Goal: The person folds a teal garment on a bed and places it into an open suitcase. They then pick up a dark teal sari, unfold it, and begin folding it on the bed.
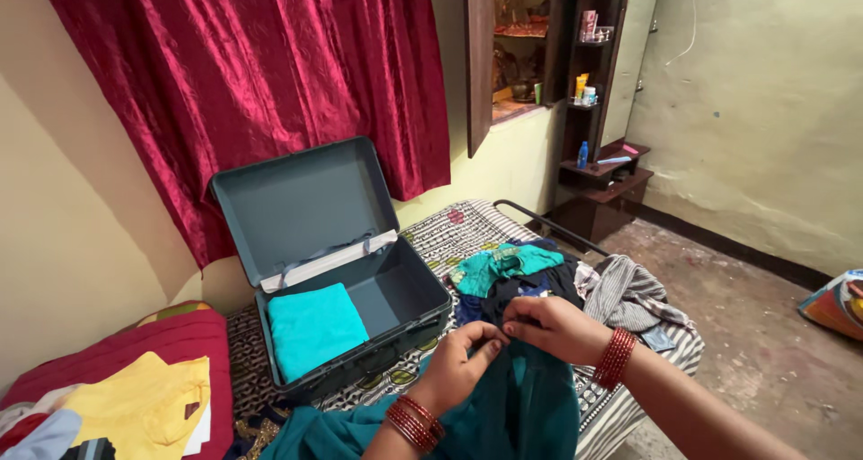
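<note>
My left hand (460, 363) and my right hand (553, 327) meet low in the middle of the view, both pinching the top edge of a dark teal garment (521, 406) that hangs down over my lap. Red bangles circle both wrists. Just beyond my hands lies a pile of clothes (530, 276) on the bed, with a turquoise piece on top and a grey striped one at its right. To the left stands an open grey suitcase (306, 199), lid propped against the curtain, with a folded turquoise cloth (313, 328) in its left half.
The patterned bed (467, 226) runs along the wall under a red curtain (261, 82). A red pillow with yellow and white clothes (135, 401) lies at the lower left. A dark wooden shelf unit (598, 109) stands in the corner. Bare concrete floor (746, 334) spreads right.
</note>
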